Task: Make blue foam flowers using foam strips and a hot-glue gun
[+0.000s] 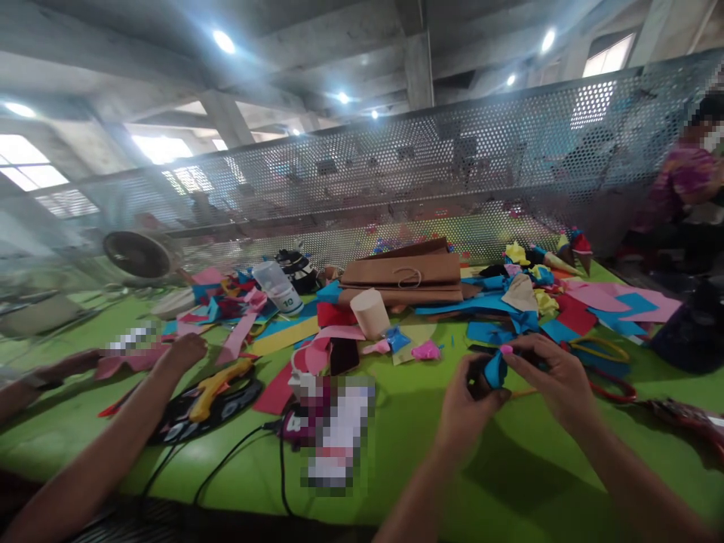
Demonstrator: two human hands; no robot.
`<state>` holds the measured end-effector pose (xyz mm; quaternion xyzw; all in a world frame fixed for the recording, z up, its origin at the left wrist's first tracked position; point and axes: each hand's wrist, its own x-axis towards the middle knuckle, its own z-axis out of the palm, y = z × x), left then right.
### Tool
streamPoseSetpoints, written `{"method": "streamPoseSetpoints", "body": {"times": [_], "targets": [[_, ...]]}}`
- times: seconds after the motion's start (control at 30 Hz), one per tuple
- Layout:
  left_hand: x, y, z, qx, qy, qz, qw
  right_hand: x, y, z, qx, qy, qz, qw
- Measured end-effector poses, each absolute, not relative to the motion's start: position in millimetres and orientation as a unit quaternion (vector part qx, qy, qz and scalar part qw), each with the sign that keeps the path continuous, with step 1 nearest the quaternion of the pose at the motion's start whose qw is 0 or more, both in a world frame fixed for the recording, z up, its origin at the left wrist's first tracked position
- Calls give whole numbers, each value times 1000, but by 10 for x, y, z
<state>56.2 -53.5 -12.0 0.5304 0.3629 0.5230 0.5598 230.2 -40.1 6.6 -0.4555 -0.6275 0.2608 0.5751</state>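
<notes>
My left hand is closed round a small blue folded piece, which looks like paper or felt. Close against it, my right hand pinches at the top of the piece, where a small pink tip shows. My fingers hide part of the blue piece. Just behind my hands lie blue scraps. Red-handled scissors rest to the right of my right hand, near a yellow loop. A bright pink bundle and a blue one lie to the left.
On the green table stand a cream roll, a clear plastic cup and brown folded sheets. A phone and cables lie left of me. Beside a yellow glue gun, a co-worker's hands handle pink material.
</notes>
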Motion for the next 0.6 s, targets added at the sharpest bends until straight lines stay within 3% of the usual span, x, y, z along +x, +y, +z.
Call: {"method": "streamPoseSetpoints", "body": {"times": [0.6], "targets": [[557,-513,-211,467,313,542,625,2315,-395,81,-455,-653,240,556]]}}
